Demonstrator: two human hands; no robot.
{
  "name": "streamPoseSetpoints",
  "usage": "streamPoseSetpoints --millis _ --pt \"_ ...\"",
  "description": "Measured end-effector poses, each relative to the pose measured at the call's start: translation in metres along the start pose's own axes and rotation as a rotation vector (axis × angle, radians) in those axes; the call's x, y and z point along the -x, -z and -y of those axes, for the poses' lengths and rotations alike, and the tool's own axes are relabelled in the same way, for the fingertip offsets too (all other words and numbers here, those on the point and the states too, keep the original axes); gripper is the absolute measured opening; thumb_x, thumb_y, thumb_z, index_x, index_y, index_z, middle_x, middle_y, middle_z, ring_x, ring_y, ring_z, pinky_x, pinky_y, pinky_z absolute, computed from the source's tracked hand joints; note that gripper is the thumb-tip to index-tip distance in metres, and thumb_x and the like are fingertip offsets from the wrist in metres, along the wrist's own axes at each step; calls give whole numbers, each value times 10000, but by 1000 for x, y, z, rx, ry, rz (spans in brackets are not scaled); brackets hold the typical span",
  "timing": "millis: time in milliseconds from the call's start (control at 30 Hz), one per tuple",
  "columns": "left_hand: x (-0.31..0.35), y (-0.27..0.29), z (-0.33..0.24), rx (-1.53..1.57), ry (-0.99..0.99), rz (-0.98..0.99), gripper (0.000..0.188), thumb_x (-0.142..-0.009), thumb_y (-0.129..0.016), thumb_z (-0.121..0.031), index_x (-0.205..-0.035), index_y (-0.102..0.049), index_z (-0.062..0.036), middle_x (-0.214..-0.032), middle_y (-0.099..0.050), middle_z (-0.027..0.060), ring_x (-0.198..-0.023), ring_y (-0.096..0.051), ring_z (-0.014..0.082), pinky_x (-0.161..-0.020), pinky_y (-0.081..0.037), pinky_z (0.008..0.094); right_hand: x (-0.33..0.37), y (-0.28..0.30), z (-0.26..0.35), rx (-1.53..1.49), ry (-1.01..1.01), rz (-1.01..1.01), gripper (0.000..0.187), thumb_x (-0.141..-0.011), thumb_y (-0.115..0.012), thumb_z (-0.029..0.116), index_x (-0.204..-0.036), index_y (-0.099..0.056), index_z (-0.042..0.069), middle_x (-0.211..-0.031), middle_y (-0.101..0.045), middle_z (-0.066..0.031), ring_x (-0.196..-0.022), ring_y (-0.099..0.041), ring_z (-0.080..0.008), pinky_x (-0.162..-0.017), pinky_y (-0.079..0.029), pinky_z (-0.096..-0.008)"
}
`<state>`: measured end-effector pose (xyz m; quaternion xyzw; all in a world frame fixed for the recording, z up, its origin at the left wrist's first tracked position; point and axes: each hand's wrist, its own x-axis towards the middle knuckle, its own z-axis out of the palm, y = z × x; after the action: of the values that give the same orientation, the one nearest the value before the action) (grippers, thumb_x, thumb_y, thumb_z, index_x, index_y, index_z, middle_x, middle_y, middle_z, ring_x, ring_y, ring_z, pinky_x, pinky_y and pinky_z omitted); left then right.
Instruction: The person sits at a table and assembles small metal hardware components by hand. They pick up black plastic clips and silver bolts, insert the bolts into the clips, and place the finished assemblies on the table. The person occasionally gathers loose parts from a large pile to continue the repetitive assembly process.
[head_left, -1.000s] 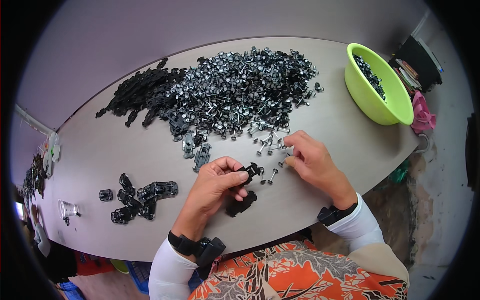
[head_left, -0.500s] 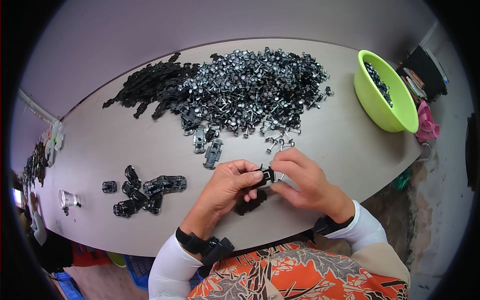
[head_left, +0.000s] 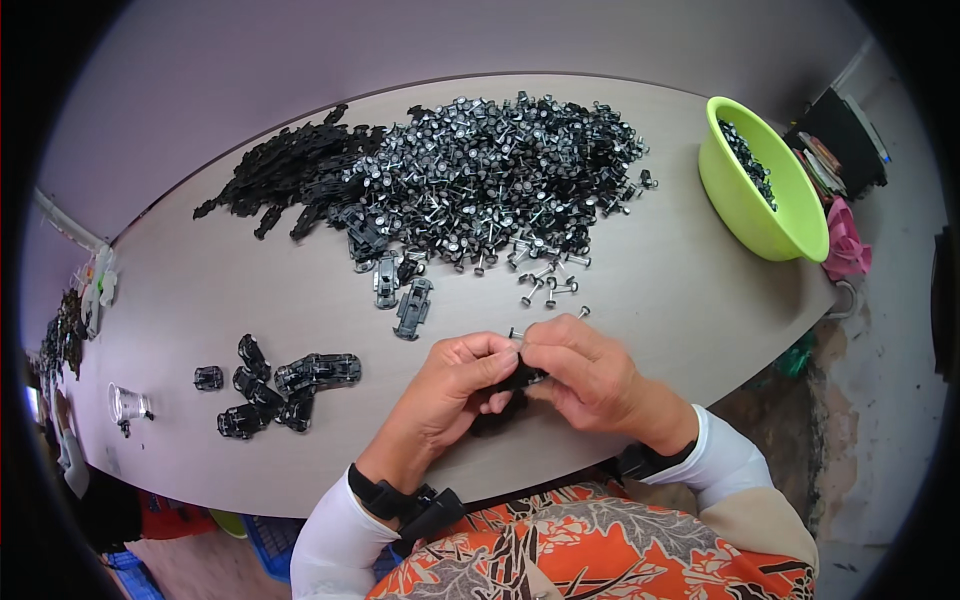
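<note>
Between the fingertips of my left hand (head_left: 452, 388) is a black plastic toy car chassis (head_left: 522, 377), mostly covered by the fingers. My right hand (head_left: 600, 385) pinches at its right side, thumb and fingers closed; what they grip is hidden. A metal wheel axle (head_left: 515, 333) shows at the top between the hands. Partly under my left hand, another dark piece (head_left: 490, 422) lies on the table. Beyond the hands are two loose car chassis (head_left: 412, 310) and a few scattered wheel axles (head_left: 551, 287).
A big heap of wheel axles (head_left: 500, 180) spreads over the far table, beside a pile of black chassis (head_left: 285, 170). Several chassis (head_left: 318, 370) lie at left, near a clear cup (head_left: 127, 403). A lime-green bowl (head_left: 715, 185) stands far right. Another person's arm (head_left: 72, 455) shows far left.
My right hand has moved in against the chassis and its fingers have closed at its side. The chassis is now more covered. The whole view has shifted slightly.
</note>
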<state>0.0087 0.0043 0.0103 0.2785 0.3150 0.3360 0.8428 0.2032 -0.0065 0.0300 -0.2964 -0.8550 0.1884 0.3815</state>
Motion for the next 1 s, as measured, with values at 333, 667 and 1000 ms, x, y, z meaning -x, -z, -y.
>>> streamPoseSetpoints --millis 333,667,1000 --pt "5 12 -16 -145 -167 -169 142 -880 -598 -116 -923 -603 19 -775 -644 101 -572 -634 170 -503 -515 255 -5 56 -69 56 -348 -163 82 -809 -635 16 -881 -598 0 -809 -583 -73 -697 -561 -176 -648 -461 -284" --pt "-7 17 -16 -158 -123 -217 169 -879 -605 -123 -978 -608 15 -783 -637 83 -569 -622 159 -486 -488 241 4 103 -191 616 -226 -223 284 -715 -500 -61 -980 -581 0 -924 -607 -139 -750 -595 -275 -664 -477 -362" --pt "-4 13 -14 -188 -101 -180 171 -879 -607 -118 -980 -608 20 -779 -638 90 -576 -622 154 -495 -496 244 17 109 -137 665 -504 58 311 -708 -513 -47 -994 -593 44 -897 -585 -139 -847 -593 -351 -757 -478 -454"
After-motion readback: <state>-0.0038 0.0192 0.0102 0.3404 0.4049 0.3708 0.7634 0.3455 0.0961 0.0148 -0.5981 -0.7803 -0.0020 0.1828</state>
